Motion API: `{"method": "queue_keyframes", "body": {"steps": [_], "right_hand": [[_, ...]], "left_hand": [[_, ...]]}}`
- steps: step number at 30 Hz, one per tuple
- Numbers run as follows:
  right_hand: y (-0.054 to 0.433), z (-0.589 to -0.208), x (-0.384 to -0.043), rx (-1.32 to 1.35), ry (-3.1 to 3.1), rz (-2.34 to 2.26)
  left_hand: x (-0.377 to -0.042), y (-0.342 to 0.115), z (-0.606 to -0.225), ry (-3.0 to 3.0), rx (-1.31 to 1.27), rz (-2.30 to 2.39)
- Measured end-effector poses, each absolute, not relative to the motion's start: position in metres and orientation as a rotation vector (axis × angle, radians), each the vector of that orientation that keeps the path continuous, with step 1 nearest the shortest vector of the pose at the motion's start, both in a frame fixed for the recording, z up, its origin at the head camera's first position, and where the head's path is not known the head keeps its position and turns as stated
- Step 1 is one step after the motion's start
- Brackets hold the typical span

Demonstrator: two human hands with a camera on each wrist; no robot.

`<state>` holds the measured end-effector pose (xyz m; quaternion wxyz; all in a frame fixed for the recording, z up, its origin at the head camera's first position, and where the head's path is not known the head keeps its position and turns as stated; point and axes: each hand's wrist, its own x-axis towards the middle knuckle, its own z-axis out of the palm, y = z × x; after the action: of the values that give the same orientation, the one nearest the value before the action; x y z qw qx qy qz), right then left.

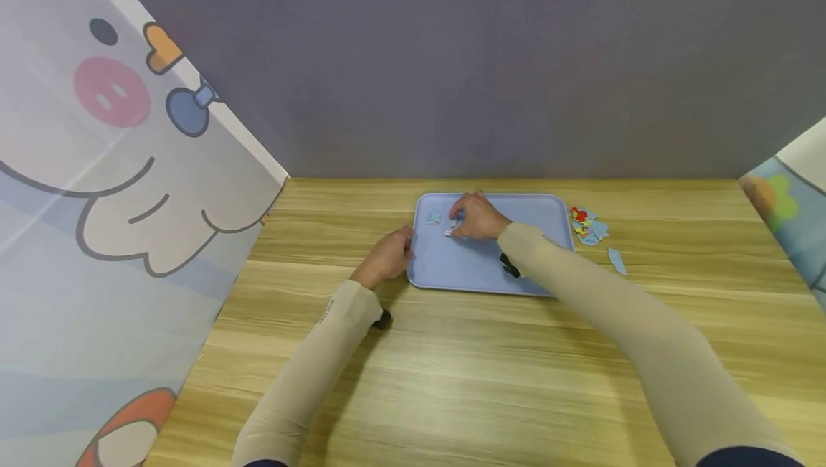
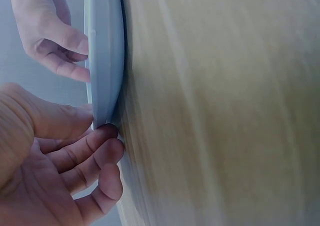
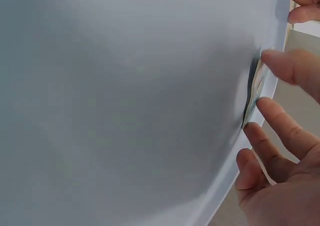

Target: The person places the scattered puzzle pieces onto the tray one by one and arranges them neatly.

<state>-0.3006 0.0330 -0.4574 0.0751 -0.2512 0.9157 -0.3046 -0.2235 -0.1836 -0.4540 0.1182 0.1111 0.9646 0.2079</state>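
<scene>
A pale blue rectangular tray (image 1: 477,270) lies on the wooden table. My left hand (image 1: 389,255) grips its left rim, thumb on top and fingertips underneath, as the left wrist view shows. Over the tray's left part, my right hand (image 1: 480,217) holds a thin, flat puzzle piece (image 3: 256,88) between thumb and fingertips, low against the tray floor. Its printed side is mostly hidden by the fingers. Just left of that hand, a small light blue piece (image 1: 434,217) lies flat in the tray.
To the right of the tray, a loose pile of light blue, red and yellow pieces (image 1: 586,229) lies on the table (image 1: 464,374). One light blue piece (image 1: 616,261) sits apart, nearer me. A grey wall (image 1: 452,65) rises behind, and a cartoon-printed sheet (image 1: 129,223) hangs at left.
</scene>
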Motion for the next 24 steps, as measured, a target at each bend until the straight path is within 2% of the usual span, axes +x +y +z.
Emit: {"method": "queue_keyframes", "body": {"steps": [15, 24], "right_hand": [[0.036, -0.465, -0.303, -0.784, 2.715, -0.923], [0.050, -0.454, -0.296, -0.735, 2.708, -0.954]], "left_hand": [[-0.223, -0.182, -0.455, 2.841, 0.377, 0.582], [-0.222, -0.184, -0.453, 2.838, 0.366, 0.591]]}}
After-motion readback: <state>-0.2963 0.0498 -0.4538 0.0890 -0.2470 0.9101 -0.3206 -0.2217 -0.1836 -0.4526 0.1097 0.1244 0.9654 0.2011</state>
